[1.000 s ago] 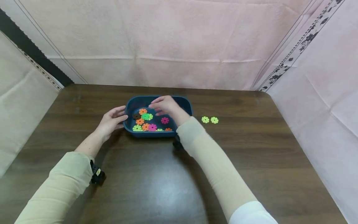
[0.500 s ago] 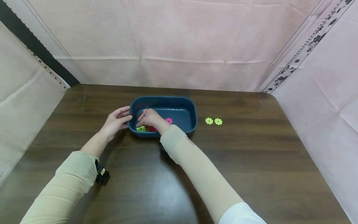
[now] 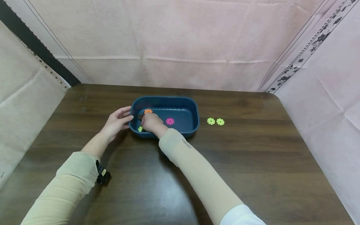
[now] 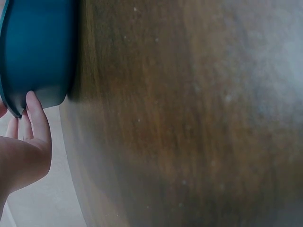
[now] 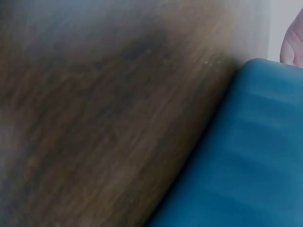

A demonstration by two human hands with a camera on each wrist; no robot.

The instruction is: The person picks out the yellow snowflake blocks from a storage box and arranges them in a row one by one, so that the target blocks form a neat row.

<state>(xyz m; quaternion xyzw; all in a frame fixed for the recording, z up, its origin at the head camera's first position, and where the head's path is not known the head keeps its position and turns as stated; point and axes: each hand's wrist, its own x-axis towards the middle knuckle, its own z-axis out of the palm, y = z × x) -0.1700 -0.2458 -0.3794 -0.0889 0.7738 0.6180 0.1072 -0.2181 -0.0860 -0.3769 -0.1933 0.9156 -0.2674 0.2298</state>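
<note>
A dark blue plastic tub (image 3: 180, 131) stands on the table, several flower-shaped discs inside. My left hand (image 3: 113, 123) touches its left end with extended fingers; in the left wrist view the thumb (image 4: 38, 113) lies against the outer wall. My right hand (image 3: 153, 122) reaches down into the tub's left part, fingers bent downward. Its fingertips are hidden, so whether they pinch a disc is unclear. Around it show an orange disc (image 3: 148, 111), a dark brown disc (image 3: 140, 117) and part of a yellow-green disc (image 3: 140, 128). A pink disc (image 3: 170, 121) lies to its right.
Two yellow-green discs (image 3: 215, 121) lie side by side on the wooden table (image 3: 247, 150), right of the tub. Pale cloth (image 3: 180, 47) hangs behind the table and at both sides. In the right wrist view the tub's outer wall (image 5: 246, 165) fills the lower right.
My right hand has moved left and down into the tub, over the cluster of discs, its fingers now hidden. My left hand stays at the tub's left end. The head view shifted slightly.
</note>
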